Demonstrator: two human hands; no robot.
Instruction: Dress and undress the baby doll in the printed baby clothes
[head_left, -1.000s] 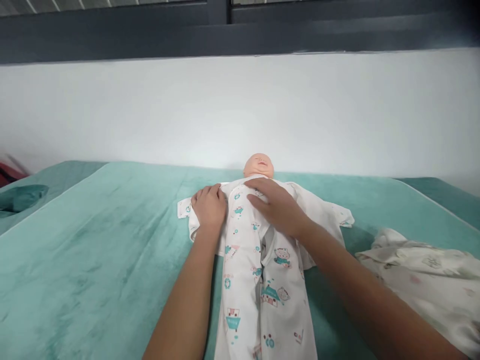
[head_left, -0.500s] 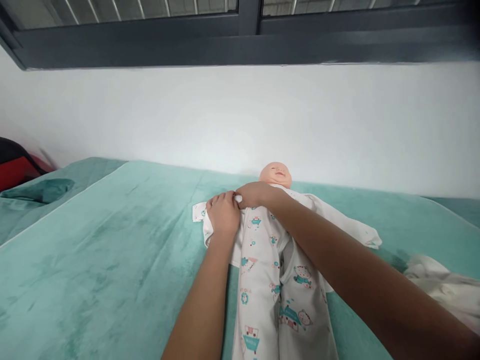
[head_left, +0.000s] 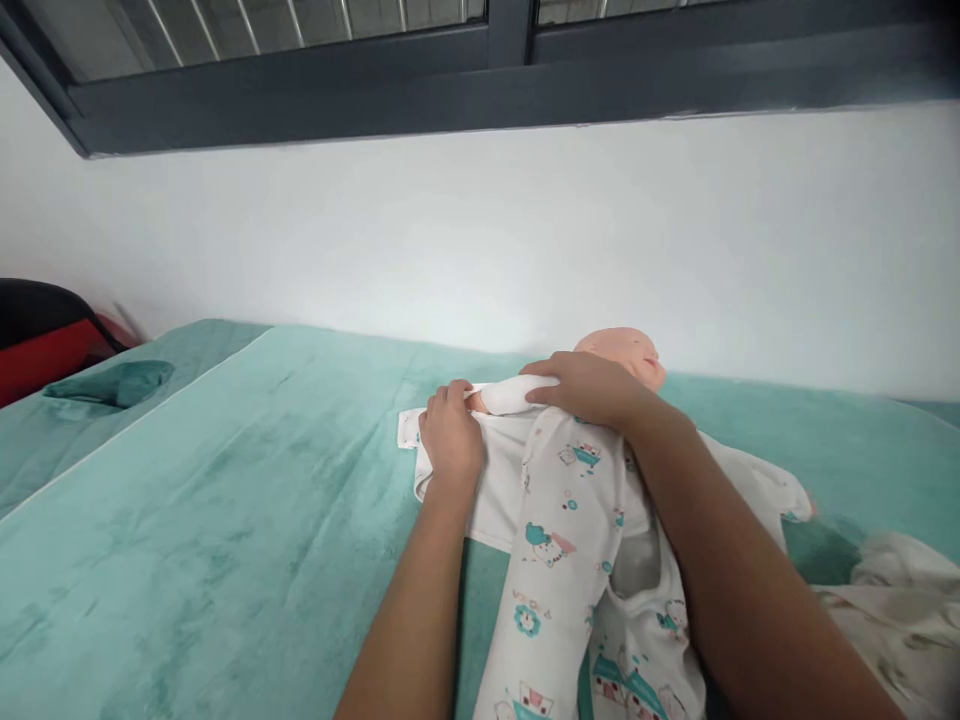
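A baby doll (head_left: 619, 348) lies on its back, its head turned to the right and partly covered by my right arm's hand. It wears a white romper (head_left: 551, 540) with teal and pink prints. My left hand (head_left: 451, 440) is closed at the end of the doll's arm, where a bit of bare doll forearm (head_left: 476, 402) shows beside my fingers. My right hand (head_left: 589, 385) is closed around the upper part of the white sleeve (head_left: 510, 395) on that arm. Under the arm a white flap of the garment lies spread out.
A teal plush cover (head_left: 225, 520) lies under everything. Crumpled white cloth (head_left: 900, 600) lies at the lower right. A red and black object (head_left: 52, 335) and a dark teal fabric piece (head_left: 112, 385) sit at the far left. Behind are a white wall (head_left: 337, 240) and a dark window frame (head_left: 300, 95).
My right hand has moved right, away from my left hand, along the doll's arm, baring the white sleeve between them. The doll's head and body have rolled and shifted to the right.
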